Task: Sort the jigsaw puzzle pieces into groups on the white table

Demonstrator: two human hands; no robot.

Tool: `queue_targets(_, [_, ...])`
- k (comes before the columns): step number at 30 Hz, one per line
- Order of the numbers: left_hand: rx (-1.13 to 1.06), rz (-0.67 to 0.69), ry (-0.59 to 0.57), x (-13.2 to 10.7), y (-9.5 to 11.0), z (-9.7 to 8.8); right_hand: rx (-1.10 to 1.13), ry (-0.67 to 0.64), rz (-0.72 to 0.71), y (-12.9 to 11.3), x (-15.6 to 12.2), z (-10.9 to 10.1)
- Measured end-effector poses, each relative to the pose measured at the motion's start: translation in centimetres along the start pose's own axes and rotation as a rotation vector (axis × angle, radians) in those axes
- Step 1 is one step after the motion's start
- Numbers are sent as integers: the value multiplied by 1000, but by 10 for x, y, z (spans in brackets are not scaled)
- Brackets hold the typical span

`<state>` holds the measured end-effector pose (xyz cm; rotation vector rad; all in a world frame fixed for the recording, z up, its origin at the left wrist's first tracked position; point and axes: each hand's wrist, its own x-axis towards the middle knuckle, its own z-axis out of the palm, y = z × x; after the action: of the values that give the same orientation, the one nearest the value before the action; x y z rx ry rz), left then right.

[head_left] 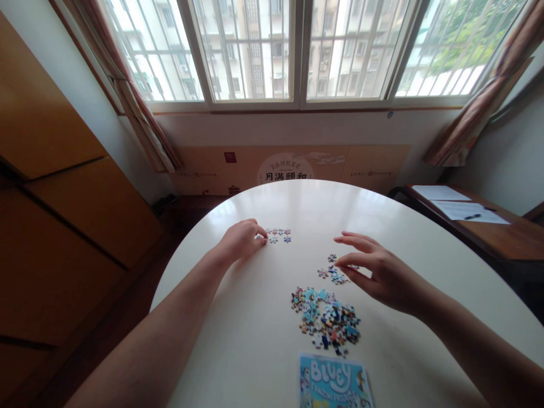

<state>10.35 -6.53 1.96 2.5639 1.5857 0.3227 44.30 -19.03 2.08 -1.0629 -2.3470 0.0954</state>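
Note:
My left hand (pixel 241 240) rests on the round white table (pixel 276 351) with its fingers curled. Its fingertips touch the left end of a short row of joined puzzle pieces (pixel 278 234). My right hand (pixel 376 271) hovers with fingers spread over a small cluster of loose pieces (pixel 332 273) and holds nothing. A larger heap of puzzle pieces (pixel 326 319) lies nearer to me, and the blue puzzle box (pixel 334 382) sits at the table's near edge.
A brown side desk (pixel 501 232) with papers (pixel 465 209) and a pen stands to the right. Wooden cabinets (pixel 63 226) fill the left. Behind the table are a low printed board (pixel 293 167), barred windows and curtains.

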Motion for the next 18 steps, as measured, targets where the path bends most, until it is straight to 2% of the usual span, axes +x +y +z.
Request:
queue_targets(8, [-4,30,18,-1,-1,-1,10,3,4,3,-1,1])
queue_targets(18, [-33,95,20,0,15,9,11,-7,13,0,0,1])
